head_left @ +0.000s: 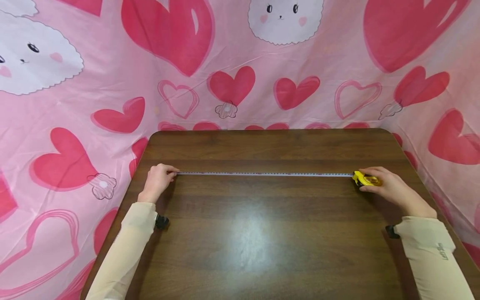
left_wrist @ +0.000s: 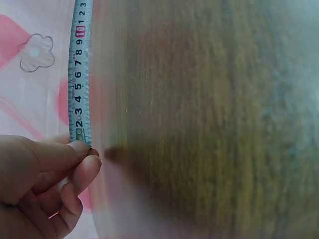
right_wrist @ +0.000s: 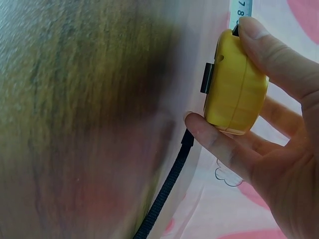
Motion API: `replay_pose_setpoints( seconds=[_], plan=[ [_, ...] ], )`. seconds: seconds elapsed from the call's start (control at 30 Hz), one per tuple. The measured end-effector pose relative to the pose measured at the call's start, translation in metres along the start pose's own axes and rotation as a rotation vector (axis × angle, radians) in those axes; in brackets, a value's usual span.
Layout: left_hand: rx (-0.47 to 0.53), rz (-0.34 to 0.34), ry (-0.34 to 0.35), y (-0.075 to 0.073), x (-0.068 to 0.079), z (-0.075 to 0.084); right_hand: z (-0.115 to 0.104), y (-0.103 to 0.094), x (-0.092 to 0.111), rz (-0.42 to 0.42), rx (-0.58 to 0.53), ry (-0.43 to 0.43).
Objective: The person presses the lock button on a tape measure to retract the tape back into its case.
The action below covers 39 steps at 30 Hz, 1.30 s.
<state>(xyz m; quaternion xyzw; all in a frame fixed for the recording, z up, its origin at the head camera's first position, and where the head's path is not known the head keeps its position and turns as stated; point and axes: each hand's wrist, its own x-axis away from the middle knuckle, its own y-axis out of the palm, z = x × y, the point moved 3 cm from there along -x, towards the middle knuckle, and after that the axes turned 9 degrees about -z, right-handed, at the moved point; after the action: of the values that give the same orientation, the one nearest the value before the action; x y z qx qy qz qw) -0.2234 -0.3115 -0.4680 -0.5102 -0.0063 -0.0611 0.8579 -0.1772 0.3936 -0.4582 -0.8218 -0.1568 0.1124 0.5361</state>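
A yellow tape measure (head_left: 365, 179) is in my right hand (head_left: 390, 188), at the right of the table. In the right wrist view, thumb and fingers grip its yellow case (right_wrist: 241, 87), and a black strap (right_wrist: 167, 184) hangs from it. The pale blade (head_left: 262, 173) stretches straight across to the left side. My left hand (head_left: 158, 179) pinches the blade's free end between thumb and fingers. The left wrist view shows printed numbers along the blade (left_wrist: 79, 74), rising away from the left hand (left_wrist: 47, 172); the tip is hidden under the thumb.
The brown wooden table (head_left: 247, 233) has rounded far corners, and light glares on its middle. A pink cloth (head_left: 262, 58) with hearts hangs behind it and along both sides. Black wrist devices (head_left: 162, 222) sit at the cuffs of the beige sleeves.
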Motion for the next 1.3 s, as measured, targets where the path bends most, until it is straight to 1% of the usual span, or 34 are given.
replay_pose_setpoints(
  seconds=[0.27, 0.57, 0.9, 1.17, 1.3],
  plan=[
    [-0.012, -0.012, 0.027, 0.001, -0.001, 0.006, -0.005, 0.0, -0.002, 0.004, 0.004, -0.009],
    [-0.01, -0.027, 0.027, 0.002, -0.003, 0.011, -0.01, 0.001, -0.005, 0.011, 0.016, -0.023],
    [0.005, -0.05, 0.02, 0.005, -0.004, 0.015, -0.016, 0.003, -0.009, 0.0, 0.014, -0.04],
    [0.009, -0.047, 0.022, 0.004, -0.004, 0.02, -0.02, 0.004, -0.01, -0.007, 0.003, -0.028],
    [0.009, -0.055, 0.026, 0.006, -0.004, 0.021, -0.021, 0.005, -0.01, -0.019, -0.001, -0.023]
  ],
)
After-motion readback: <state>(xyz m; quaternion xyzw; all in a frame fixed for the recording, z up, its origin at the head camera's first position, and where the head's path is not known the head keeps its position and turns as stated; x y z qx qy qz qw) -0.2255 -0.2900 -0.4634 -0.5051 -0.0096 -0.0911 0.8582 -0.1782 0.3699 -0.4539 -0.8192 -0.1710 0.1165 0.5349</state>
